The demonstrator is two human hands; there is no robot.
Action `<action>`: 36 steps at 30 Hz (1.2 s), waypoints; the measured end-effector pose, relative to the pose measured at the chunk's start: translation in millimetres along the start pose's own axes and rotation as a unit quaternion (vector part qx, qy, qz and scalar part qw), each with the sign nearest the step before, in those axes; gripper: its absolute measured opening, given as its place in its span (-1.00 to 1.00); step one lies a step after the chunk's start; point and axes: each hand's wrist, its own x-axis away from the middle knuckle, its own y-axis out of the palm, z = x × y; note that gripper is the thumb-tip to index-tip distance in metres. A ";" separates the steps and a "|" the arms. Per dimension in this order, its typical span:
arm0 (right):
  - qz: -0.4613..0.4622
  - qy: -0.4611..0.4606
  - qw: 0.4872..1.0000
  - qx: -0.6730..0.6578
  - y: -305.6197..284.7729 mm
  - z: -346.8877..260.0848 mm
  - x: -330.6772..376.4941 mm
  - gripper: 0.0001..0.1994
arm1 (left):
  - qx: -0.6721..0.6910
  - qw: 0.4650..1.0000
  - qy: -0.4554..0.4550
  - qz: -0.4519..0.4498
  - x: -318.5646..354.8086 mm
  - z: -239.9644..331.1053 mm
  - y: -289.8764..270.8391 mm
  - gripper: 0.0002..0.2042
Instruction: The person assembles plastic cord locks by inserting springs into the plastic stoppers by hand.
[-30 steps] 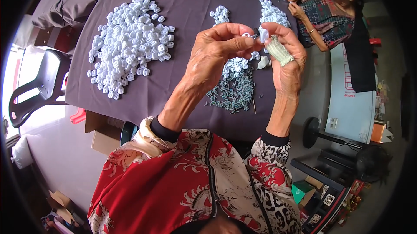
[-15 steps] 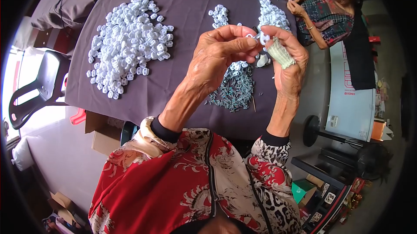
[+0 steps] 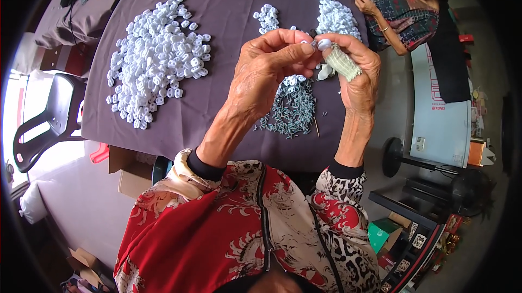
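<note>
Head view: both hands raised over the table [image 3: 228, 7], fingertips almost meeting, white piece [image 3: 324, 44] held at the right fingertips.
Left hand [image 3: 256, 70]: forearm angled up and inward from lower left, thumb and index pinched together on a second white piece [image 3: 304, 42], mostly hidden by the fingers; exact grip cannot be told. Right hand [image 3: 363, 72]: forearm near vertical, wrist bent inward, fingertips clamped on the white piece; a pale green cloth sleeve [image 3: 345, 64] is worn on a digit, apparently the thumb. Grey-green small parts [image 3: 291, 110] are spread below the hands, with a thin stick [image 3: 317, 127] just beside. White pieces are heaped in a large pile [image 3: 157, 59] left of the hands and a smaller pile [image 3: 337, 18] beyond them.
</note>
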 end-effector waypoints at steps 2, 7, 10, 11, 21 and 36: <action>0.009 0.017 1.000 -0.001 -1.7 -0.8 -0.5 -0.84 | -0.009 1.000 0.007 -0.001 0.4 -2.2 -0.5 -0.90; -0.062 0.094 0.993 0.037 -10.8 -7.7 -4.2 -0.80 | -0.043 0.998 0.037 -0.002 0.9 -2.5 0.6 -0.89; -0.065 0.052 0.996 0.042 -11.0 -4.4 -4.3 -0.79 | -0.050 0.998 0.050 -0.004 -1.1 -2.3 -0.1 -0.89; -0.065 0.053 0.996 0.042 -9.7 -3.8 -4.9 -0.79 | -0.053 0.998 0.045 -0.003 -2.0 -2.6 -0.1 -0.89; -0.021 0.017 0.999 0.034 1.7 -2.1 -7.8 -0.82 | -0.049 0.998 0.048 0.006 -0.5 1.5 0.6 -0.91; 0.029 0.015 0.999 0.000 7.5 -9.4 -9.6 -0.80 | -0.041 0.997 0.055 0.029 -0.5 -2.0 2.9 -0.87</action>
